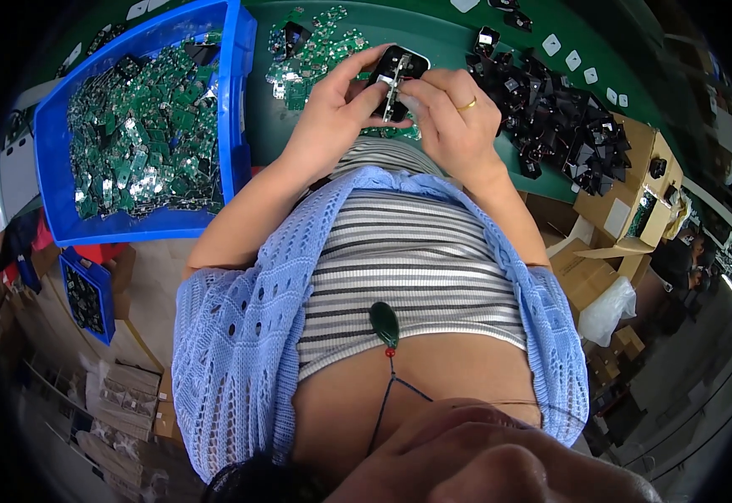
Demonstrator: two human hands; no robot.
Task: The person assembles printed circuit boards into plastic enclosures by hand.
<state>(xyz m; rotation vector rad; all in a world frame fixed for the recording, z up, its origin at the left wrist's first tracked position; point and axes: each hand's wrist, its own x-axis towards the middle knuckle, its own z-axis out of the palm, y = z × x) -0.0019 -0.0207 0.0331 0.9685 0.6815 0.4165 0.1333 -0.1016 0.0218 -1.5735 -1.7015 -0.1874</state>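
Over the green table's near edge, my left hand (332, 109) is closed around a small black plastic housing (417, 63) with a pale rim. A narrow circuit board (393, 90) with light-coloured parts lies tilted at the housing's open side. The thumb of my left hand presses near the board's edge. My right hand (458, 117), with a ring on one finger, pinches at the board's right side; its fingertips partly hide the contact. Loose green circuit boards (328, 50) lie on the table just beyond and left of my hands.
A blue bin (236, 109) heaped with green circuit boards stands at the left. Black plastic housings (550, 117) pile up on the green table (441, 38) at the right, beside an open cardboard box (630, 193). A smaller blue bin (89, 293) sits lower left.
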